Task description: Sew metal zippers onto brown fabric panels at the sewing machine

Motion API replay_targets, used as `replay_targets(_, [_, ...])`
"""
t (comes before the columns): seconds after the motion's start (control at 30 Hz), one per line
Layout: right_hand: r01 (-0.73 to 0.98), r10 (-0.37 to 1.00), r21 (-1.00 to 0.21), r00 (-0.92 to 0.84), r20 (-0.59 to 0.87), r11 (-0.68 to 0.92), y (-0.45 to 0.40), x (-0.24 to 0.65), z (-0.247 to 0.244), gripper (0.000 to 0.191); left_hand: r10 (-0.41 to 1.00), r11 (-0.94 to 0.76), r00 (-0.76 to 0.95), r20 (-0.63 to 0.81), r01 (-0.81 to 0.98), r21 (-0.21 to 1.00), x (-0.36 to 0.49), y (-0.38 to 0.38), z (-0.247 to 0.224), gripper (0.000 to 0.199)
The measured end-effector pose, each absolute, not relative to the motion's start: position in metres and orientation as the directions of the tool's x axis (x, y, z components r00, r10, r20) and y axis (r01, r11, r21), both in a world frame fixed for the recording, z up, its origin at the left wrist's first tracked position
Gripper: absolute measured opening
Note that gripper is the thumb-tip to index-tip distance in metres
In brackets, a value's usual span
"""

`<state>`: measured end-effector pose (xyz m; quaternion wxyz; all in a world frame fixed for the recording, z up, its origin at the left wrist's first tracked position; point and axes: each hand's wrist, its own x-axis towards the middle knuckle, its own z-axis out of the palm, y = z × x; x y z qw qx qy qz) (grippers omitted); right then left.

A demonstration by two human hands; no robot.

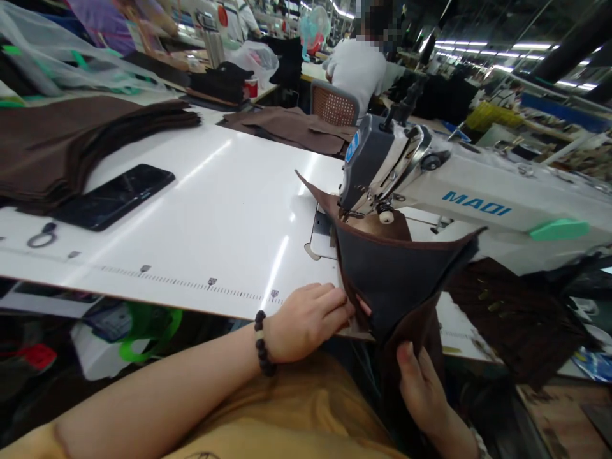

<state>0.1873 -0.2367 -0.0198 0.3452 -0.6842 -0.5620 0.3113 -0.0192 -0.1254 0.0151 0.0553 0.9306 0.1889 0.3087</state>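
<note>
Both left hand [306,322] and right hand [423,386] pinch the brown-edged black fabric panel [394,274] at the MAQI sewing machine [507,182]

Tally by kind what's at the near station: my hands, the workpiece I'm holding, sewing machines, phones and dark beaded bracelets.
Hands: 2 (left hand, right hand)
Brown-and-black workpiece: 1
Sewing machine: 1
Phone: 1
Dark beaded bracelet: 1
Total: 6

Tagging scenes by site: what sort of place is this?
Most likely a garment or sewing workshop: a sewing machine on the near table, a stack of brown fabric pieces, and a co-worker seated beyond.
</note>
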Motion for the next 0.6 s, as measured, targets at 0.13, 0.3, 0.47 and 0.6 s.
replay_targets(0.13, [0.628,0.983,-0.766,0.184,-0.029,-0.14,-0.245,0.189,-0.025,0.05,0.386,-0.921,0.71,0.589,0.337,0.198,-0.011,-0.124,0.021,0.032])
replay_targets(0.3, [0.627,1.0,-0.779,0.008,-0.012,-0.014,-0.236,0.186,-0.009,0.048,0.322,-0.947,0.732,0.601,0.249,0.204,-0.015,-0.122,0.019,0.04])
replay_targets(0.47, [0.712,0.987,-0.695,-0.157,-0.025,0.096,-0.222,0.187,0.009,0.047,0.306,-0.95,0.781,0.545,0.211,0.232,-0.024,-0.12,0.014,0.036])
replay_targets(0.6, [0.791,0.968,-0.574,-0.249,0.017,0.213,-0.213,0.183,0.02,0.052,0.297,-0.951,0.836,0.461,0.215,0.223,-0.03,-0.118,0.01,0.037])
